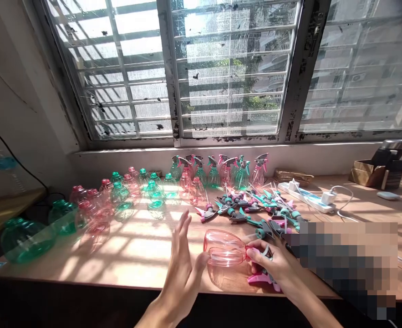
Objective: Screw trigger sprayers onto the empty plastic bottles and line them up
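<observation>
A clear pink plastic bottle (223, 248) lies on its side just above the wooden table (135, 255), near its front edge. My left hand (183, 264) is open, fingers stretched upward, with the thumb touching the bottle's base. My right hand (276, 264) is closed around the bottle's neck and a pink and grey spray trigger head (264, 279) fitted there. Just beyond my hands lies a heap of loose trigger heads (255, 209) in pink, teal and grey.
Several empty pink and green bottles (125, 196) stand at the left, some lying on their sides. Bottles fitted with trigger heads (221, 171) line the wall under the window. A white power strip (306, 197), cardboard boxes (374, 171) and a blurred patch sit at the right.
</observation>
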`<state>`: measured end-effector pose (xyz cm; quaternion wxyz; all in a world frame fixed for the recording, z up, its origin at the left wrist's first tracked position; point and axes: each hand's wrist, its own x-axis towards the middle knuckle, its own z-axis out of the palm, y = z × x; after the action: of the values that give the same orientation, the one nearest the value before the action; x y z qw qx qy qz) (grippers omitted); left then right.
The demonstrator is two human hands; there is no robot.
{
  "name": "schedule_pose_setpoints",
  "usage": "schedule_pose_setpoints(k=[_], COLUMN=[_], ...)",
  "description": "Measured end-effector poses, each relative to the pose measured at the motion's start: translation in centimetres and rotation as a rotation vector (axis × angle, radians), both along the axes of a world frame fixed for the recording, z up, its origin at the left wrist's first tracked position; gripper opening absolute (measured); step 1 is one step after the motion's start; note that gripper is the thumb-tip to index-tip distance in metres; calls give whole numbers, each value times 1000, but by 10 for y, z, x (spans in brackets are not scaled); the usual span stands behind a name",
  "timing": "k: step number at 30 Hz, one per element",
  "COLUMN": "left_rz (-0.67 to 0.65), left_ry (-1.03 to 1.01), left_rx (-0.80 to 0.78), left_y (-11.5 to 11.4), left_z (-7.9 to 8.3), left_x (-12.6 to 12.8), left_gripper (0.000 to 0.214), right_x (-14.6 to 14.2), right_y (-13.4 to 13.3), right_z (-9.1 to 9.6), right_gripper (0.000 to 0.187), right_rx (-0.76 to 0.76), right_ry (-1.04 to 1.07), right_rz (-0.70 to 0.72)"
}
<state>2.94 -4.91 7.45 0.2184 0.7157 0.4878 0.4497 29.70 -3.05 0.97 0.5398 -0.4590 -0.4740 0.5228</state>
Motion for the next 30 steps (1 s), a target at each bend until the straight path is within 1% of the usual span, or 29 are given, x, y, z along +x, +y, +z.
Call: schedule_pose_setpoints(k=[2,3,4,5,7,9,12,13,16,18,21,23,26,30], left_rz=[-57,-94,-128,-152,-180,-172,-207,-230,-276,-301,-330,-330,-353,-363], left_ry=[-11,-10,-6,1,21,14,-32,-54,-99,-112,-101,-80,-59,-114], left_rx=[-173,-259,-320,-343,-324,-320,-325,-322,-305,-269,-223,-228,-239,-324], left_y=[11,15,19,21,22,21,21,22,23,23,21,21,21,23], left_z=[-10,-14,-16,-17,-17,-15,-16,-17,-22,-25,-29,-32,-35,-32], left_x=[-1,0,1,2,7,9,6,4,-2,-4,-5,-5,-5,-5], left_gripper=[77,79,76,71,61,56,56,59,74,81,83,83,85,99], right_x=[0,0,0,0,-1,-1,-2,-2,-1,0,2,2,5,10], right_y=[2,3,4,4,3,2,0,-1,-4,-6,-9,-10,-9,-6], right_z=[-1,-1,0,1,4,9,16,18,23,24,25,24,19,8], right_gripper=[41,41,41,41,41,43,56,56,45,41,39,37,37,47], right_rx=[1,-2,-8,-14,-19,-11,-21,-28,-39,-37,-39,-34,-15,0], right_ry=[-15,-27,-44,-61,-85,-78,-46,-46,-68,-76,-109,-143,-142,-175], right_rz=[18,31,44,57,74,97,132,144,188,205,188,168,181,173])
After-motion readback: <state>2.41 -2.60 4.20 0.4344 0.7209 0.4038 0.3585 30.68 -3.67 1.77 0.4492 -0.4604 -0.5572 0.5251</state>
